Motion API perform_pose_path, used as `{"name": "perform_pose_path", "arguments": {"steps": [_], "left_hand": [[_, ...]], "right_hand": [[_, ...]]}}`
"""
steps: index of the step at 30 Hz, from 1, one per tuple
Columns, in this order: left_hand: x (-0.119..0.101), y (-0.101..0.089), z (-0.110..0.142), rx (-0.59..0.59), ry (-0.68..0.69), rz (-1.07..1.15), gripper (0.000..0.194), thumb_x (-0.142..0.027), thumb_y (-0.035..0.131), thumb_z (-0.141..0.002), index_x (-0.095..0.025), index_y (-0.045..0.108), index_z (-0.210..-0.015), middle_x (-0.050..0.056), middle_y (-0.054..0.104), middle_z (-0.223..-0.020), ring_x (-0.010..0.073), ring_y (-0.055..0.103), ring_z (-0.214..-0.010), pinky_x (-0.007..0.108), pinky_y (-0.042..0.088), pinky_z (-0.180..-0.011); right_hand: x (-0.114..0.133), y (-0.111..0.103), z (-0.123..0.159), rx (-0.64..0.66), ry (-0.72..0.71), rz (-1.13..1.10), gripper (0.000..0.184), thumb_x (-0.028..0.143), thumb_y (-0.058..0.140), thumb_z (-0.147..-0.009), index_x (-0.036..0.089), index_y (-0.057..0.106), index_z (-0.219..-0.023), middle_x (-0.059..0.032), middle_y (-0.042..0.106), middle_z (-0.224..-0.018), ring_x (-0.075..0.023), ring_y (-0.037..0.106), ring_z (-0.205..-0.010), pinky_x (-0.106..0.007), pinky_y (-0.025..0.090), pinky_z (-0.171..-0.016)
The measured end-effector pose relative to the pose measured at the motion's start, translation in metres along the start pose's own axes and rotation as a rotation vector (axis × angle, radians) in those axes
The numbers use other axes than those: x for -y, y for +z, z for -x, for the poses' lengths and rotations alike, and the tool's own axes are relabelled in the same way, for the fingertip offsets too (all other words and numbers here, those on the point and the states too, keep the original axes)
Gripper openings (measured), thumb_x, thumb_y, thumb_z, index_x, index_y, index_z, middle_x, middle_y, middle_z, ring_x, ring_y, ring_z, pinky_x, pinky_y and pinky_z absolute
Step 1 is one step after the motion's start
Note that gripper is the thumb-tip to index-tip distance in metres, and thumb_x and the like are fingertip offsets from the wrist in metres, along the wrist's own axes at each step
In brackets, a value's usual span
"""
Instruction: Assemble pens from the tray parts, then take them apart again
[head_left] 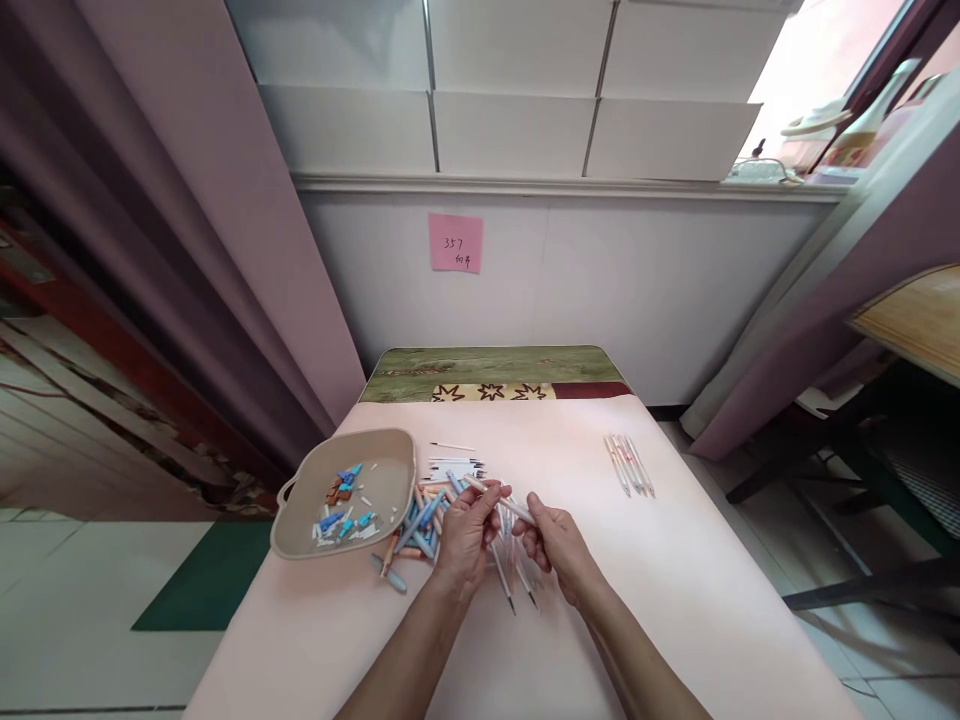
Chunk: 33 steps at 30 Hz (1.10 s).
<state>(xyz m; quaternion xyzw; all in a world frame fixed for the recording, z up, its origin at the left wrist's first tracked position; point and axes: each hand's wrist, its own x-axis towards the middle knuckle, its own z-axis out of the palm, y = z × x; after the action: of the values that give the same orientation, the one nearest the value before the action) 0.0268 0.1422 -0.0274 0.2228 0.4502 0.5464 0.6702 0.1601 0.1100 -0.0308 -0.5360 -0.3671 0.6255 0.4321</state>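
Note:
Both of my hands grip one pale pen (517, 510) over the middle of the table. My left hand (469, 525) pinches its left part, and my right hand (553, 540) has fingers closed round the right end. Under and beside my left hand lies a heap of blue and peach pen barrels (424, 525). Clear barrels and thin refills with dark tips (504, 578) lie below my hands, partly covered by them. Behind the heap is a row of white refills (454, 468).
A beige basin (405, 465) at the left holds small blue, brown and white pieces. Several finished-looking pens (630, 465) lie side by side at the right. A pink note (456, 243) is stuck on the wall behind the table (675, 610).

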Motion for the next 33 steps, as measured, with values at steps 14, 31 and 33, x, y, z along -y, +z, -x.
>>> {"name": "perform_pose_path", "arguments": {"steps": [14,31,33], "left_hand": [[0.002,0.009,0.004,-0.028,-0.016,-0.013,0.04,-0.033,0.085,-0.053,-0.011,0.067,-0.081,0.007,0.073,-0.079,0.0014,0.042,-0.041,0.015,0.024,-0.035],[0.004,0.015,0.001,-0.012,-0.001,0.018,0.036,-0.033,0.084,-0.057,-0.012,0.064,-0.08,0.006,0.072,-0.079,0.0015,0.044,-0.042,0.015,0.027,-0.036],[0.004,0.015,0.0,0.001,0.001,0.019,0.036,-0.032,0.084,-0.058,-0.012,0.064,-0.081,0.005,0.072,-0.079,0.0019,0.046,-0.043,0.014,0.028,-0.036]], "right_hand": [[0.0,-0.008,0.005,-0.079,-0.207,0.053,0.04,0.053,0.075,-0.066,0.017,0.064,-0.077,-0.0004,0.063,-0.067,-0.0117,0.053,-0.056,-0.023,0.041,-0.052],[-0.001,-0.011,0.006,-0.056,-0.057,-0.036,0.047,0.057,0.068,-0.07,0.018,0.058,-0.095,0.0026,0.06,-0.066,-0.0079,0.048,-0.044,-0.018,0.03,-0.039],[-0.003,-0.011,0.005,-0.031,-0.011,-0.029,0.049,0.063,0.054,-0.079,0.015,0.06,-0.08,0.0041,0.052,-0.052,-0.0057,0.036,-0.036,-0.019,0.021,-0.036]]}}
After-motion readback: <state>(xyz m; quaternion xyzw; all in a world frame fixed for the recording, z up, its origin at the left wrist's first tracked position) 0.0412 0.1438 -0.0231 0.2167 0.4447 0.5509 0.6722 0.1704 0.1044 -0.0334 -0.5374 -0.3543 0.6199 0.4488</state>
